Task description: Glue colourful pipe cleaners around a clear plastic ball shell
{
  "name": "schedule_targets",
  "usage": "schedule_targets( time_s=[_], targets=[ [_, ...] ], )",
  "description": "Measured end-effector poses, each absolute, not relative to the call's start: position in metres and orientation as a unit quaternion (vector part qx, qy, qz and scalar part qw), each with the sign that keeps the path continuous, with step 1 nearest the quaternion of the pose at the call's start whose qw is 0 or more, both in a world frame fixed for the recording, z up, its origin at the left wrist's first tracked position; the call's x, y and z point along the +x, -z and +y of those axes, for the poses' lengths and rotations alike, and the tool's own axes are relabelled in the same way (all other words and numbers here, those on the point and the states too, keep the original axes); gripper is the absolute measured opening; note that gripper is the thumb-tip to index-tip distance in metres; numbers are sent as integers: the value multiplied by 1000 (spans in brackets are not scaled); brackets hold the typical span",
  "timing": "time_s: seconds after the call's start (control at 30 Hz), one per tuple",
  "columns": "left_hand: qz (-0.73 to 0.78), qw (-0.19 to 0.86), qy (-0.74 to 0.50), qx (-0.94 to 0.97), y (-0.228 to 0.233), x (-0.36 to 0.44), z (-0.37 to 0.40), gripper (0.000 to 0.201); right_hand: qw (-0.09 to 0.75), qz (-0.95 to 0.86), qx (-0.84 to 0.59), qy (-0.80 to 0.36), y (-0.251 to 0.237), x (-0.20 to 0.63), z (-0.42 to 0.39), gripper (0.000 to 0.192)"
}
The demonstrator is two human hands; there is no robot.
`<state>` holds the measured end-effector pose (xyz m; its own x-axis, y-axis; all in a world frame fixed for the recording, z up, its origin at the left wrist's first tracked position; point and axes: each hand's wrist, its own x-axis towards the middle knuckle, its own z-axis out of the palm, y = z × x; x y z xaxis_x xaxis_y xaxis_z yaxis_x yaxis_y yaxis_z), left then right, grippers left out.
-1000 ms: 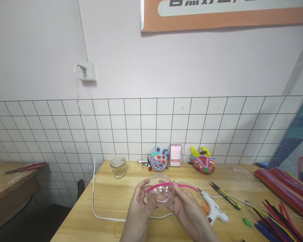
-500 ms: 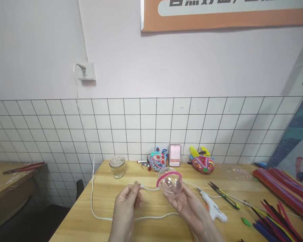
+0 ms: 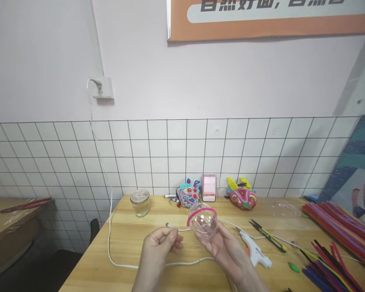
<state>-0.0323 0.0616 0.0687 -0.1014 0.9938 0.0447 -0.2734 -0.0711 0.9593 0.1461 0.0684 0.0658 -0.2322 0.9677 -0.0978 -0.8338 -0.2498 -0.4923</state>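
My right hand (image 3: 226,251) cradles a clear plastic ball (image 3: 208,229) from below and from its right side. A pink pipe cleaner (image 3: 201,209) curves across the upper part of that ball. Left of it, my left hand (image 3: 161,245) is closed, thumb pressed against the index finger; anything between them is hidden or too small to name. Just beyond those fingers lies the end of a white cable (image 3: 169,225), apart from the hand. A white hot glue gun (image 3: 255,251) rests on the table right of my right hand.
At the back stand a lidded glass jar (image 3: 140,202), a blue decorated mask (image 3: 189,194), a phone (image 3: 209,188) and a pink-yellow mask (image 3: 242,196). Yellow-handled snips (image 3: 269,236), a green leaf-shaped piece (image 3: 293,267) and pipe cleaners (image 3: 334,265) lie right. A white power cord (image 3: 110,231) crosses the table.
My left hand has moved right and slightly down, away from the white cable's end and closer to the ball. The right hand still holds the ball. The view has shifted slightly.
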Motion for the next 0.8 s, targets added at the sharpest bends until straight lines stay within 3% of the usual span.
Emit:
schedule_targets(
  time_s=[0.47,0.67,0.77,0.8],
  targets=[
    [508,463,-569,452,-65,-35,61,52,612,-179,-204,-743,-64,142,66,20],
    [495,424,-581,487,-47,-41,72,29,680,-215,-264,-649,-71,137,61,24],
    [496,434,-590,466,-42,-41,73,67,701,-232,-296,-606,-72,135,61,28],
    [489,458,-591,451,-44,-40,72,71,701,-247,-306,-594,-72,134,61,29]
  ],
)
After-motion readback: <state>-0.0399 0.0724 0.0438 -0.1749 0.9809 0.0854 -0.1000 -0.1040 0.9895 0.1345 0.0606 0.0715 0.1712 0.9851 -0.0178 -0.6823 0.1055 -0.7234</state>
